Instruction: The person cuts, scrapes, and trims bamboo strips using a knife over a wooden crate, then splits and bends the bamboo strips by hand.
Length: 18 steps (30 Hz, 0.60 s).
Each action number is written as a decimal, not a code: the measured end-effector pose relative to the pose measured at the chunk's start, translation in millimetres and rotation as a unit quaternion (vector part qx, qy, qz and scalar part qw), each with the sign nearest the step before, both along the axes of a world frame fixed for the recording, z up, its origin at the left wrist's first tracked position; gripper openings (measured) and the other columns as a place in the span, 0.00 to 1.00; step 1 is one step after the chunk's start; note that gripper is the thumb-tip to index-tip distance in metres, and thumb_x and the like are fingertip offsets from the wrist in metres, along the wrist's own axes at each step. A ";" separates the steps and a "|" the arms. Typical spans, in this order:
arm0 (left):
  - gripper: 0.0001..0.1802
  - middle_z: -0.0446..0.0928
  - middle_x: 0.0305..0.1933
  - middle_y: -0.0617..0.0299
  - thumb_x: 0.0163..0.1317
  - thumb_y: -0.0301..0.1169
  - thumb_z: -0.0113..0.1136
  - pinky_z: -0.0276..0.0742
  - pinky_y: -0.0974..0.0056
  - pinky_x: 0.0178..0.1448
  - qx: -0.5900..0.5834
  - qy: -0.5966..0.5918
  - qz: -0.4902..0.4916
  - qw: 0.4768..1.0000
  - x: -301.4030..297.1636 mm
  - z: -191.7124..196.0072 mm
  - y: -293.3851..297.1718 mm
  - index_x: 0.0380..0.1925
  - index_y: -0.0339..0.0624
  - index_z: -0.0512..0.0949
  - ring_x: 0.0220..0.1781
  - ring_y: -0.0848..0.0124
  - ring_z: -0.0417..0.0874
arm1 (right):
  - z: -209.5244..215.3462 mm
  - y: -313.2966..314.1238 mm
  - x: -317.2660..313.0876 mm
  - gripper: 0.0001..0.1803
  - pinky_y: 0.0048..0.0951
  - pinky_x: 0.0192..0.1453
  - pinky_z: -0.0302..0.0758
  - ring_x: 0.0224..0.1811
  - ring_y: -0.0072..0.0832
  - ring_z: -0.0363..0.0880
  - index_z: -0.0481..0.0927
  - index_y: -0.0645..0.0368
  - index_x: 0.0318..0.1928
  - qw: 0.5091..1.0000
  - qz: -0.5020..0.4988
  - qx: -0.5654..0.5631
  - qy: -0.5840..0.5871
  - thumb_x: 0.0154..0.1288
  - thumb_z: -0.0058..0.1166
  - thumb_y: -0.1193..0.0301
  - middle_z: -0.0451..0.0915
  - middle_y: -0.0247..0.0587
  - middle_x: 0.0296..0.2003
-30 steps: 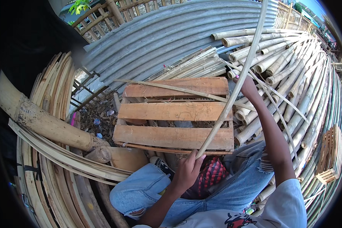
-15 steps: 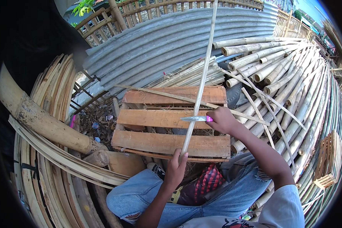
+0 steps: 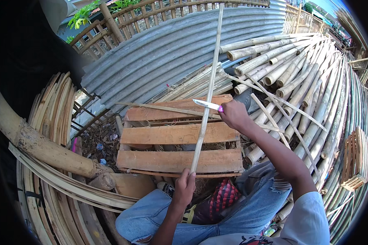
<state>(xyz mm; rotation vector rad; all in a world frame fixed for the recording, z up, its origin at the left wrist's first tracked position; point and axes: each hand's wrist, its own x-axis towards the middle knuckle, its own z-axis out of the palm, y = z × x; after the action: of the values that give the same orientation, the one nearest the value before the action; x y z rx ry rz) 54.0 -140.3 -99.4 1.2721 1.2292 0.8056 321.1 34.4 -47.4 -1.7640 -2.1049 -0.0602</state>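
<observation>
A long pale bamboo strip [image 3: 213, 77] slants up and away from me over a slatted wooden crate [image 3: 167, 161]. My left hand [image 3: 185, 186] is closed round its near end, at the crate's front edge. My right hand [image 3: 234, 114] grips a knife [image 3: 207, 104] by its pink-and-white handle. The blade points left and lies across the strip, above the crate's far slats. Whether the edge bites into the strip I cannot tell. Thin shavings cling to the crate. Another thin strip [image 3: 167, 108] lies across the crate's far slats.
Bamboo poles [image 3: 290, 77] are heaped to the right, with loose strips across them. A thick bamboo pole [image 3: 49, 139] and bundled strips [image 3: 49, 183] lie on my left. Corrugated metal sheeting [image 3: 167, 53] stands beyond the crate. A small wooden crate [image 3: 354, 159] sits at far right.
My right hand and the knife have moved away from me along the strip, farther from my left hand. The blade has tilted, its tip now higher. The whole view has shifted slightly.
</observation>
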 end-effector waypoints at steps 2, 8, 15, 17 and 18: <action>0.11 0.63 0.13 0.66 0.69 0.33 0.45 0.60 0.68 0.20 -0.013 0.006 -0.022 1.000 -2.0 2.7 -1.9 0.31 0.37 0.66 0.16 0.80 0.64 | 0.4 14.9 30.8 0.15 0.45 0.32 0.75 0.26 0.50 0.79 0.79 0.62 0.22 0.990 -0.138 0.015 0.026 0.56 0.49 0.63 0.77 0.57 0.21; 0.10 0.55 0.15 0.71 0.71 0.34 0.41 0.49 0.76 0.13 -0.180 -0.139 -0.056 0.972 17.9 26.7 -5.0 0.31 0.43 0.61 0.12 0.85 0.55 | -2.0 24.1 56.6 0.13 0.42 0.30 0.75 0.26 0.47 0.80 0.80 0.62 0.21 0.980 -0.191 0.050 -0.039 0.51 0.51 0.65 0.79 0.54 0.22; 0.12 0.56 0.16 0.72 0.71 0.37 0.40 0.50 0.75 0.13 -0.178 -0.105 -0.048 0.977 22.1 22.1 -9.1 0.30 0.45 0.61 0.12 0.84 0.56 | -23.8 22.7 36.3 0.14 0.43 0.28 0.76 0.25 0.45 0.81 0.81 0.60 0.21 0.985 -0.163 0.019 -0.052 0.54 0.48 0.65 0.79 0.54 0.22; 0.13 0.60 0.15 0.68 0.70 0.36 0.42 0.56 0.71 0.15 -0.131 -0.041 -0.020 0.990 16.7 12.6 -9.9 0.29 0.42 0.62 0.13 0.81 0.62 | -24.9 7.5 1.3 0.15 0.45 0.30 0.76 0.25 0.47 0.80 0.80 0.60 0.21 0.996 -0.065 -0.039 -0.045 0.56 0.47 0.65 0.79 0.54 0.22; 0.13 0.60 0.15 0.68 0.70 0.36 0.42 0.56 0.71 0.15 -0.128 -0.040 -0.019 0.991 11.7 8.2 -11.4 0.29 0.42 0.62 0.13 0.81 0.62 | -25.2 -2.6 -13.1 0.15 0.46 0.30 0.76 0.25 0.47 0.80 0.80 0.60 0.21 0.997 -0.015 -0.040 -0.068 0.55 0.48 0.64 0.79 0.54 0.21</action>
<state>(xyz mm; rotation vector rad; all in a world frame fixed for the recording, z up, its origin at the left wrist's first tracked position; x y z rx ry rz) 65.7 -151.6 -91.2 1.0416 1.1989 0.6426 308.0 31.7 -72.6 -1.8869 -2.2056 -0.1081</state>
